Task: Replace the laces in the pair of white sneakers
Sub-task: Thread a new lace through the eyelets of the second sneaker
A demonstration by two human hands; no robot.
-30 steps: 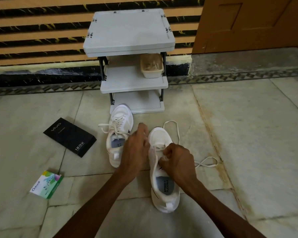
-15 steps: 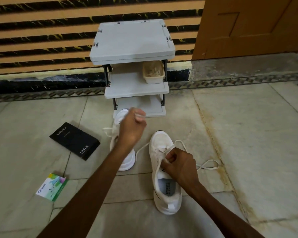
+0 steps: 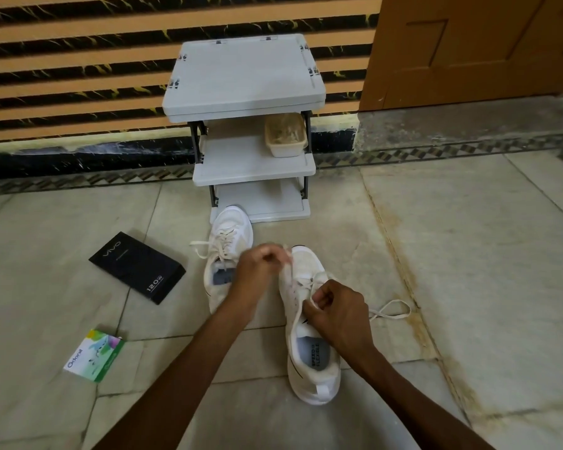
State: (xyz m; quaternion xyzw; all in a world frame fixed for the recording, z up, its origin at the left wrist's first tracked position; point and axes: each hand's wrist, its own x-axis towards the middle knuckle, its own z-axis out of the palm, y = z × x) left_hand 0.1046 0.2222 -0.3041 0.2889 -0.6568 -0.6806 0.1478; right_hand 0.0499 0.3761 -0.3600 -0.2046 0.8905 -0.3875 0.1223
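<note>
On the pale marble floor (image 3: 468, 254) two white lace-up sneakers stand side by side, toes toward a grey plastic three-tier rack (image 3: 244, 76) against the striped wall. The nearer white sneaker (image 3: 317, 384), its printed insole showing, lies between the person's forearms. The farther white sneaker (image 3: 233, 228) stands just to its left, its toe touching or almost touching the rack's bottom shelf, its own lace threaded. The left hand (image 3: 257, 271) hangs above the gap between the two shoes, fingers curled together and pinching a stretch of off-white flat shoelace (image 3: 390, 316) that runs down to the near sneaker's eyelets. The right hand (image 3: 338, 316) rests on that shoe's throat, fingers bent and closed on the lace there — whether it also grips the tongue I cannot tell. The lace's free end loops on the floor to the right of the shoe. A beige plastic tub (image 3: 285, 134) sits on the rack's middle shelf. Left of the shoes lie a black rectangular carton (image 3: 137, 267) and, nearer the person, a small green-and-white packet (image 3: 95, 355) — well apart from each other.
</note>
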